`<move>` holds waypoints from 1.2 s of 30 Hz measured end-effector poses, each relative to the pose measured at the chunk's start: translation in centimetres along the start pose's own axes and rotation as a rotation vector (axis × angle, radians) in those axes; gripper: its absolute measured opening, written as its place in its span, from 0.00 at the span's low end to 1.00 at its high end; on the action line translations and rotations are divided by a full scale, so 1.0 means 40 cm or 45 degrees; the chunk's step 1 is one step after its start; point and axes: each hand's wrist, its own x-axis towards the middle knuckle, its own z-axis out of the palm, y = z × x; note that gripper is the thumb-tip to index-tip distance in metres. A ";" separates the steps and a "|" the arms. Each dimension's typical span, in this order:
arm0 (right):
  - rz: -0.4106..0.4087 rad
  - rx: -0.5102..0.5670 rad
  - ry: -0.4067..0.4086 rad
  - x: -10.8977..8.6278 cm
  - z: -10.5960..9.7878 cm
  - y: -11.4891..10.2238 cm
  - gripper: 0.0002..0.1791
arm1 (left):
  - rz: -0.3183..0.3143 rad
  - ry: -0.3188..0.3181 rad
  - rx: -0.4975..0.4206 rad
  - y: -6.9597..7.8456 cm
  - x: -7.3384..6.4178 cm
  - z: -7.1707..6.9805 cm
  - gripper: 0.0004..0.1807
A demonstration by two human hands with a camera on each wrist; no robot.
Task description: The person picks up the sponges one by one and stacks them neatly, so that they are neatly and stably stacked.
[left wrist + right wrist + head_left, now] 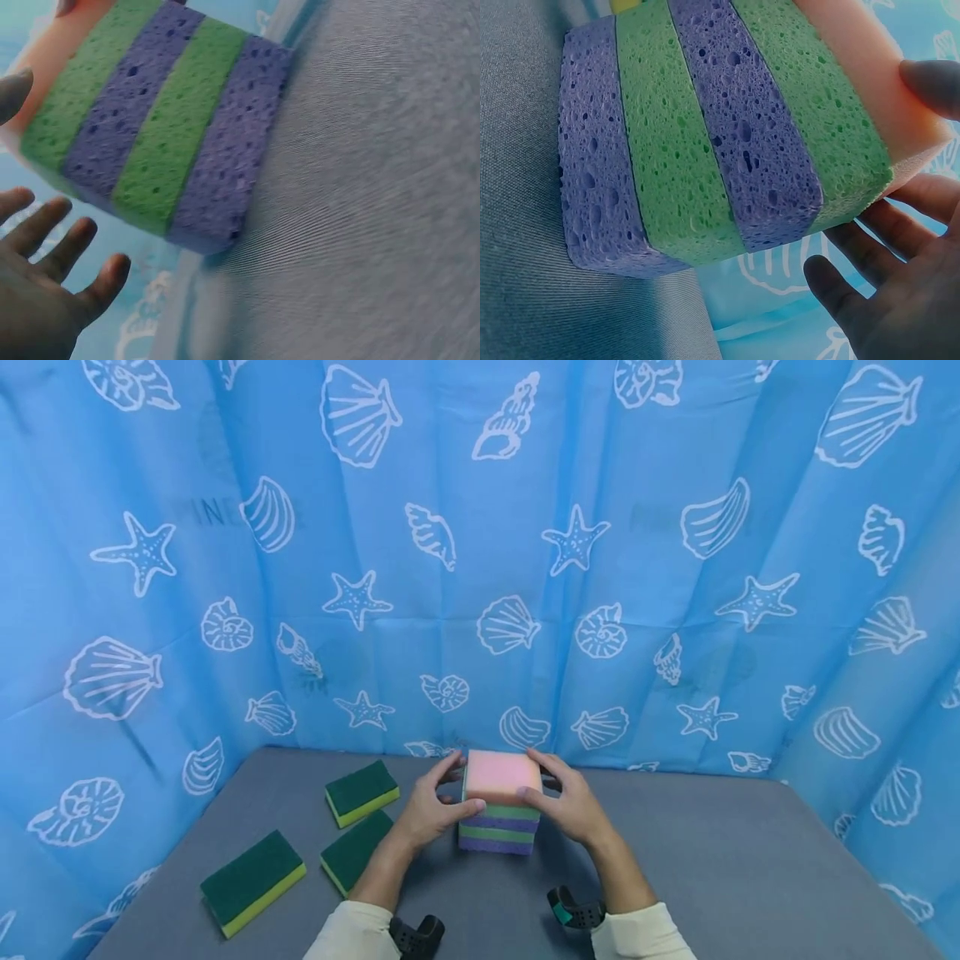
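Observation:
A stack of sponges stands on the grey table, alternating purple and green, with a pink sponge (504, 775) on top. The bottom layer is a purple sponge (232, 142); a green sponge (814, 97) lies right under the pink one. My left hand (429, 810) holds the pink sponge from the left, thumb at its front edge and fingertips at the back corner. From the right, my right hand (572, 802) grips the same sponge, thumb on the front, index finger at the far corner. The other fingers of both hands are spread beside the stack.
To the left on the grey table (712, 860) lie three green-and-yellow scouring sponges: a far one (363, 789), a middle one (358, 847) partly behind my left forearm, and a near one (253, 878). A blue shell-print curtain (442, 593) hangs around the back and sides.

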 end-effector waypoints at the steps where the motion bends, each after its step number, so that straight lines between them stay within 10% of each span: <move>1: -0.003 0.001 0.001 -0.001 -0.002 -0.009 0.32 | 0.014 0.026 0.020 0.008 -0.003 -0.005 0.45; 13: 0.012 0.063 0.014 0.008 0.011 0.086 0.35 | 0.120 0.455 0.389 0.106 -0.105 -0.116 0.38; 19: 0.046 0.054 -0.004 -0.003 -0.002 0.023 0.34 | 0.148 0.610 0.563 0.130 -0.187 -0.224 0.34; 36: 0.035 0.070 0.000 -0.009 -0.005 -0.016 0.33 | -0.534 0.790 0.631 0.054 -0.389 -0.422 0.46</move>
